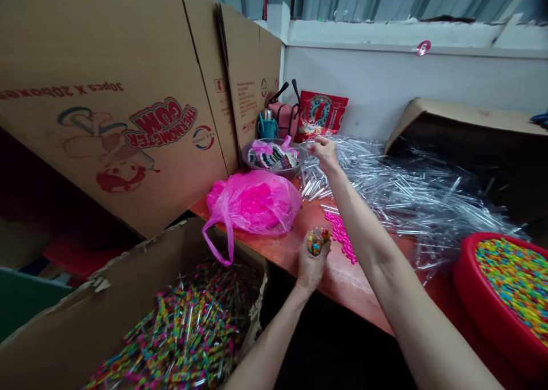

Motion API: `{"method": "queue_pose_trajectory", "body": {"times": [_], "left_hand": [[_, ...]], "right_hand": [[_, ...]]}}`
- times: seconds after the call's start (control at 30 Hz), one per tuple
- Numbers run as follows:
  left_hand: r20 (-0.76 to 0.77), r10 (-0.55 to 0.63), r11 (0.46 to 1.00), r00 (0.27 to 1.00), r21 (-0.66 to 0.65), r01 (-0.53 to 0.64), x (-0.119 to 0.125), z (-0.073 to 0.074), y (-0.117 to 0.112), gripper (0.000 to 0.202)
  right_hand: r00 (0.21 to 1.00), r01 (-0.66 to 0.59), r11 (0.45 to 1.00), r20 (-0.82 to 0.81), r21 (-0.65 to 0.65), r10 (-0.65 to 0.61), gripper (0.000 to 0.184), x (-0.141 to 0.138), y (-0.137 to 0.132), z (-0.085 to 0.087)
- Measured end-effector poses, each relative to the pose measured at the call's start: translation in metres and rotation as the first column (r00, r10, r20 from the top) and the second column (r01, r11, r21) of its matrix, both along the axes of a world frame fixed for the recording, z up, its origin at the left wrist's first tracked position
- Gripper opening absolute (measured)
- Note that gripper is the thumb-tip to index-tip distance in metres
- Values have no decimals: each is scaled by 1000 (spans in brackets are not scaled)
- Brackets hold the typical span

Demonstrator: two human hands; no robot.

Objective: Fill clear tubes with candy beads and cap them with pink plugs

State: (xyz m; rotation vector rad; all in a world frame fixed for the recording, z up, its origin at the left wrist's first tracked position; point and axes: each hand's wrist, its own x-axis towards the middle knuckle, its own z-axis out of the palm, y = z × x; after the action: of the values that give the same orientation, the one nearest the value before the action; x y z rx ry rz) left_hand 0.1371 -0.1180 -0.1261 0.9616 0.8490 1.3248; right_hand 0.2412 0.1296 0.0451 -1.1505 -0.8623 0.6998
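Observation:
My left hand (pixel 311 267) is closed around a bundle of clear tubes filled with colourful candy (pixel 317 240), seen from their ends, at the table's front edge. My right hand (pixel 324 152) is stretched out over the far side, beside a heap of empty clear plastic tubes (pixel 377 179). Its fingers look loosely bent and a little apart, with nothing visible in them. Small pink caps (pixel 340 236) lie on the orange table (pixel 282 253) between my arms. Left of them sits a pink plastic bag (pixel 257 201), its contents blurred through the film.
An open carton (pixel 128 287) below the table holds many filled candy tubes (pixel 184 327). A red basin (pixel 466 287) of coloured candies (pixel 514 276) stands at right. Behind are a grey bowl (pixel 278 172), teal-sleeved bottle (pixel 268 124), red packet (pixel 321 113) and tall cardboard (pixel 128 64).

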Motion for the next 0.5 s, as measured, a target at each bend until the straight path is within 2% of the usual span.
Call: {"method": "queue_pose_trajectory", "body": {"times": [0.07,0.17,0.3,0.4,0.5], "left_hand": [[-6,-6,1000,1000,-4,6,-1,2,0,37],[-33,-10,1000,999,12,11,-3,4,0,36],[-109,-5,1000,994,29,9,-5,3,-1,34],[-140,-32,999,990,-3,32,-6,5,0,37],[-125,-70,998,990,-1,70,-4,10,-1,42]], "right_hand": [[1000,12,999,8,36,-12,22,-1,5,3],[988,-48,996,148,69,37,19,17,-26,-6],[902,-110,993,424,51,78,20,81,-116,-25],[740,-19,994,667,-103,83,21,140,-195,-43],[603,46,962,775,-269,188,22,181,-264,-72]]}}
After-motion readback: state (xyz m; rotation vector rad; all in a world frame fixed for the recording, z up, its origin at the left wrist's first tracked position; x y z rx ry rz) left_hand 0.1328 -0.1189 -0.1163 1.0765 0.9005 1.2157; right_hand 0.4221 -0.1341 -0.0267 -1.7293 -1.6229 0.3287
